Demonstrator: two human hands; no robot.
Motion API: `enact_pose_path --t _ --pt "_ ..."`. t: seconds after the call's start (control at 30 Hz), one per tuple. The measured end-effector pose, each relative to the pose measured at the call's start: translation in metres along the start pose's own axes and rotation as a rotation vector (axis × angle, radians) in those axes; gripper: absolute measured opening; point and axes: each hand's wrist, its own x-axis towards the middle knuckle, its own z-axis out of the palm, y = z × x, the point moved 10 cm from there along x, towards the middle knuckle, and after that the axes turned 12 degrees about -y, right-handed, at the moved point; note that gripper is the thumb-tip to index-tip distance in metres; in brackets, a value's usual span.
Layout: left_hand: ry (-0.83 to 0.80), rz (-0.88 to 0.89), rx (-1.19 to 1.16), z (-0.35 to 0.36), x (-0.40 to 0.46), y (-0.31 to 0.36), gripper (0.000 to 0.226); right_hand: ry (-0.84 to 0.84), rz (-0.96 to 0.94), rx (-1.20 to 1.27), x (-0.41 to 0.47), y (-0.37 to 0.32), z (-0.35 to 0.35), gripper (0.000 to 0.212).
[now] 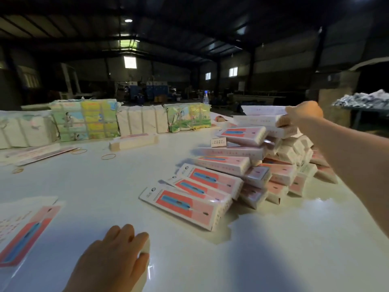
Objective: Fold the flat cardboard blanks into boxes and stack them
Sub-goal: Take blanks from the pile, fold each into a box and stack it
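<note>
Fingers of the left hand (117,256) are laid loosely on the white counter (273,260) at about 6 o'clock, relaxed and holding nothing; the thumb side is partly hidden, so a firmer reading cannot be given. Flat cardboard blanks (23,230) are seen at 8 o'clock, just beside that hand, printed in pink and blue. They are judged light, thin and easily creased, so an edge or corner is best pinched and the panel lifted without bending.

Farther out, toward 2 o'clock, the folded boxes (219,186) are heaped in a leaning stack, each overlapping the next. As hollow card they are judged light, fairly stiff along the folds but crushable on the broad faces, and their glossy fronts may slide; the narrow long sides are the better grip.

At 1 o'clock the right arm is stretched nearly straight, and the right hand (303,115) is closed around the end of the top box (259,120), which is held at the stack's summit. Wrapped bundles (84,121) are lined up at 11 o'clock beyond.
</note>
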Motion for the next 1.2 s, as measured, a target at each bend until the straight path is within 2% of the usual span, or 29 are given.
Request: enact_pose_path --t 0.1,0.17,0.23,0.3,0.37,0.43,0.53,0.6,0.67,0.77,0.87,0.93,0.97,1.0,1.07,1.1,1.17,1.2 --pt "-0.001 -0.007 0.057 -0.002 -0.003 0.003 0.015 0.143 -0.004 0.009 -0.01 -0.011 -0.017 0.042" --pt "0.044 -0.055 0.074 0.004 -0.004 -0.002 0.027 0.239 -0.169 0.034 -0.038 -0.049 -0.03 0.04" --pt "0.071 -0.072 0.085 0.002 -0.006 -0.006 0.043 0.193 -0.427 0.186 -0.083 -0.094 -0.026 0.036" --pt "0.039 -0.066 0.103 0.007 -0.008 -0.006 0.043 0.042 -0.679 0.295 -0.152 -0.127 -0.006 0.027" --pt "-0.013 -0.08 0.063 0.013 -0.006 -0.012 0.035 -0.182 -0.906 0.289 -0.237 -0.134 0.037 0.021" --pt "-0.014 -0.081 0.056 0.014 -0.005 -0.012 0.035 -0.427 -1.05 0.132 -0.324 -0.115 0.093 0.031" --pt "-0.025 -0.103 0.052 0.016 -0.007 -0.016 0.036 -0.745 -1.161 -0.253 -0.4 -0.067 0.177 0.033" --pt "-0.033 -0.095 0.047 0.018 -0.007 -0.018 0.038 -0.767 -1.252 -0.38 -0.418 -0.054 0.198 0.025" --pt "-0.017 -0.069 0.015 0.017 -0.007 -0.019 0.038 -0.739 -1.274 -0.358 -0.42 -0.052 0.198 0.021" --pt "-0.039 -0.14 -0.25 0.017 -0.006 -0.045 0.033 -0.691 -1.237 -0.362 -0.415 -0.052 0.197 0.018" --pt "-0.018 -0.433 -0.462 0.006 -0.011 -0.123 0.035 -0.618 -1.326 -0.291 -0.421 -0.063 0.187 0.036" --pt "-0.019 -0.733 -0.373 -0.008 -0.033 -0.19 0.051 -0.663 -1.287 -0.292 -0.42 -0.061 0.192 0.056" --pt "-0.056 -0.869 -0.323 -0.01 -0.049 -0.219 0.064 -0.665 -1.268 -0.287 -0.417 -0.06 0.193 0.058" --pt "-0.114 -0.97 -0.303 -0.006 -0.065 -0.241 0.078 -0.656 -1.273 -0.279 -0.416 -0.062 0.191 0.053" --pt "-0.219 -1.075 -0.302 0.011 -0.087 -0.268 0.098 -0.682 -1.27 -0.312 -0.417 -0.061 0.192 0.021" --pt "-0.246 -1.094 -0.304 0.019 -0.093 -0.275 0.101 -0.707 -1.24 -0.305 -0.413 -0.06 0.196 0.005" --pt "-0.252 -1.091 -0.33 0.026 -0.091 -0.281 0.095 -0.787 -1.192 -0.198 -0.408 -0.053 0.202 0.016" --pt "-0.26 -1.082 -0.355 0.028 -0.088 -0.283 0.091 -0.834 -1.178 -0.236 -0.409 -0.052 0.207 0.013"
